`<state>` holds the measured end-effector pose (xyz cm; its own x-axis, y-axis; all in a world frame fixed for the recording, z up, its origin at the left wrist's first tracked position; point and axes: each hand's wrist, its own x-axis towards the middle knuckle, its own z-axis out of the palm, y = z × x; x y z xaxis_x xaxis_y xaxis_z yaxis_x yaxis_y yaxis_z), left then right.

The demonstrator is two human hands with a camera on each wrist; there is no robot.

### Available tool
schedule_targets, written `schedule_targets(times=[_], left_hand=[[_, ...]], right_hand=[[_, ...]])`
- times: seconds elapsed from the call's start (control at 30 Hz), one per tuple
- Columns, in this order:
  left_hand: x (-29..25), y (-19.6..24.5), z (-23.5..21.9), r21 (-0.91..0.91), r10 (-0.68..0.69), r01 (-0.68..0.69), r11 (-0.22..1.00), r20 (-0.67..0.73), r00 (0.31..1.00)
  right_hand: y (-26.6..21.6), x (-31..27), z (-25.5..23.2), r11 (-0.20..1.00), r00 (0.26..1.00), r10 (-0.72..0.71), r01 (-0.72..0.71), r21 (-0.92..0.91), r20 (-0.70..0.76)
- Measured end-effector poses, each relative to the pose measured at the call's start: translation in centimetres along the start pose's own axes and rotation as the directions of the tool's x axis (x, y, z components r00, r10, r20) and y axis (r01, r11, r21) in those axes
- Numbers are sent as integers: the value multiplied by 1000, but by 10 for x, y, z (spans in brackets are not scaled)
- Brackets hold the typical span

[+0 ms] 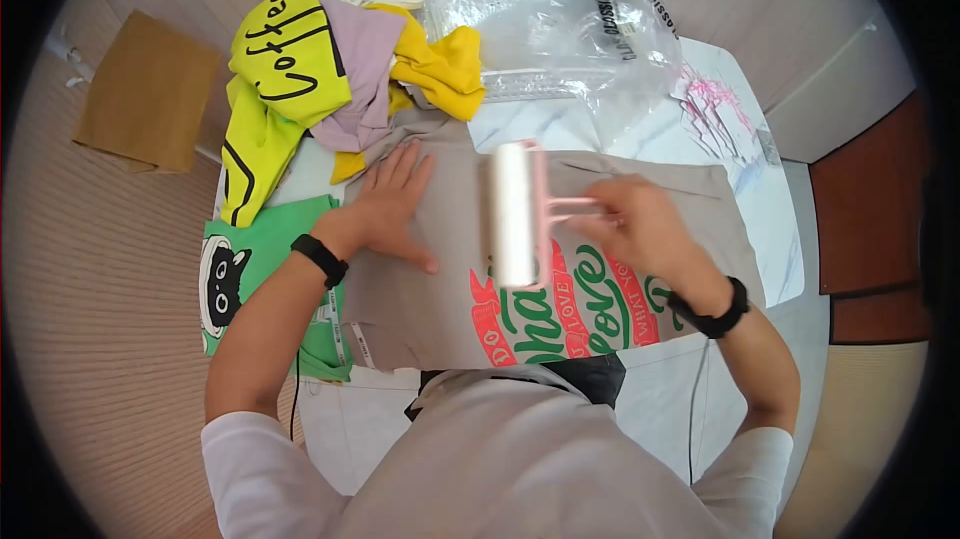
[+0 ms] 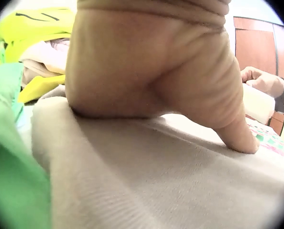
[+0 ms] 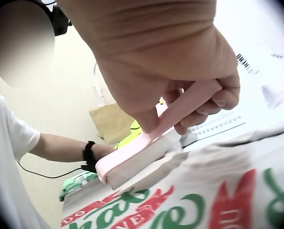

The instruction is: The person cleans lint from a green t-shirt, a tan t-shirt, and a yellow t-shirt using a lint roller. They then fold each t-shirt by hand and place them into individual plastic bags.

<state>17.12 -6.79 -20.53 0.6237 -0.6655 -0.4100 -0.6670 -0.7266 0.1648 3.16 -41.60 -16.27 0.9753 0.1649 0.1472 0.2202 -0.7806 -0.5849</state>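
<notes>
At the middle of the worktop [image 1: 785,229] lies our grey garment [image 1: 400,294], its printed lettering towards five o'clock. Our left hand [image 1: 385,204] rests palm down on its ten o'clock part, fingers apart, thumb well out to the side. Our right hand [image 1: 645,229] grips the pink handle [image 3: 185,105] of a white roller [image 1: 515,224], fingers clamped round it; the roller is over the garment's centre, though we can't tell whether it touches the cloth.

We'd judge the roller light and its handle stiff, best held by the handle, clear of the white surface. The garment looks soft and limp, apt to ruck up unless pressed flat near an edge.

At twelve to one o'clock we have a clear plastic bag [image 1: 535,24], thin, crinkled and probably slippery; we can't make out anything inside it. At ten o'clock, a brown paper bag [image 1: 150,89] hides whatever it may hold. Yellow garments [image 1: 290,64] are heaped at eleven, a green one [image 1: 265,214] at nine.
</notes>
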Motion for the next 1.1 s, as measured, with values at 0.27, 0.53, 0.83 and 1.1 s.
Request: schedule_targets(times=[0.27, 0.53, 0.83, 1.1], left_hand=[[-8, -3, 2, -11, 32, -32, 999, -12, 999], [-8, -5, 3, -45, 39, -41, 998, -32, 999], [-9, -2, 0, -47, 21, -21, 999, -15, 1000], [-8, -7, 6, -50, 28, -30, 998, -43, 999]], right_hand=[[21, 2, -8, 998, 969, 56, -56, -9, 239], [104, -58, -126, 850, 833, 517, -473, -231, 199], [188, -71, -119, 843, 795, 530, -453, 291, -295], [191, -48, -84, 715, 619, 698, -634, 296, -360]])
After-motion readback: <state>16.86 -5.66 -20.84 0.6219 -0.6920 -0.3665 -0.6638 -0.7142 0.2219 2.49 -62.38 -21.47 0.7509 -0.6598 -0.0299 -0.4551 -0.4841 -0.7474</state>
